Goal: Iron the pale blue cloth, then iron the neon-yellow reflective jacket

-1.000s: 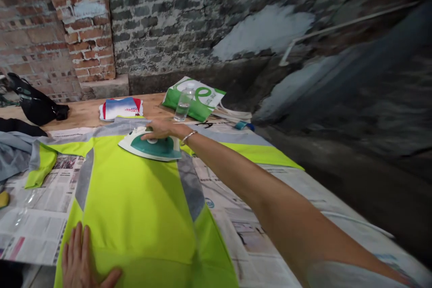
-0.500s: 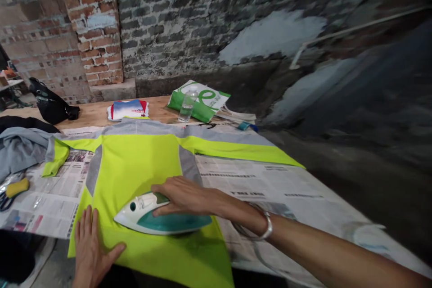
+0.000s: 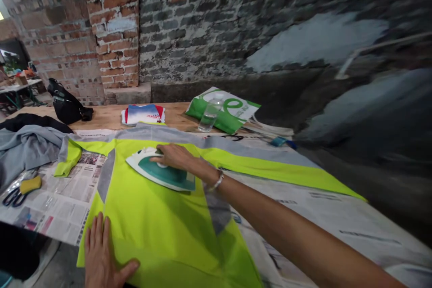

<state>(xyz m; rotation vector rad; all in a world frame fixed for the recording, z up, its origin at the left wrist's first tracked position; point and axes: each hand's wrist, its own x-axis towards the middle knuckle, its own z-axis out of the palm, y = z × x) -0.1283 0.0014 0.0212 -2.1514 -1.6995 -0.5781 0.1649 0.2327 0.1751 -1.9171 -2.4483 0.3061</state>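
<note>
Likely mid-pressing: right hand (image 3: 178, 157) grips teal-white plastic iron (image 3: 162, 173), left hand (image 3: 100, 254) lies open on yellow-grey fabric top (image 3: 151, 220); another stroke needs flat cloth.

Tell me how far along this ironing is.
Looks done: the neon-yellow and grey long-sleeved fabric top lies spread on printed newspaper, sleeves out. In hand: the right hand holds the white and teal iron on its upper body; the left hand lies flat near the hem. Probably left: soft folds below the iron. Whether the sleeves are pressed, I can't tell.
</note>
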